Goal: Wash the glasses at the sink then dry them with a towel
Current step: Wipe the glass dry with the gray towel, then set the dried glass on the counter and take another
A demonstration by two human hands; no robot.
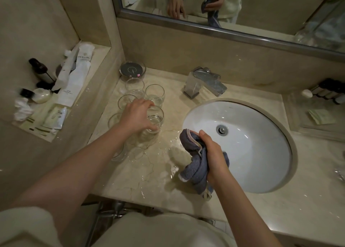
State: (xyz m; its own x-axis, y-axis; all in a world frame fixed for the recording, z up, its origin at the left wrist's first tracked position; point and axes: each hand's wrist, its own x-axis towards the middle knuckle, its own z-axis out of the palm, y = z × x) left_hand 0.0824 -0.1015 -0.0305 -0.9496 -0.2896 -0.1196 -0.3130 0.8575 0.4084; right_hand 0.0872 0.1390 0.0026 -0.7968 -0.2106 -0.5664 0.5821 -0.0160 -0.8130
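Head view: left hand (pixel 137 116) grips a clear tumbler (pixel 154 119) at ten o'clock of the sink (pixel 261 172), right hand (pixel 214 153) clutching the blue towel (pixel 196 164), seemingly ready for drying.

The left hand (pixel 138 114) curls over the rim of a clear glass (pixel 154 120) standing on the wet marble counter (pixel 149 172), among several other glasses (pixel 155 93) left of the white sink (pixel 252 153). The right hand (pixel 214 157) grips a bunched blue-grey towel (pixel 194 164) at the sink's near-left edge. A chrome tap (pixel 205 82) stands behind the sink.
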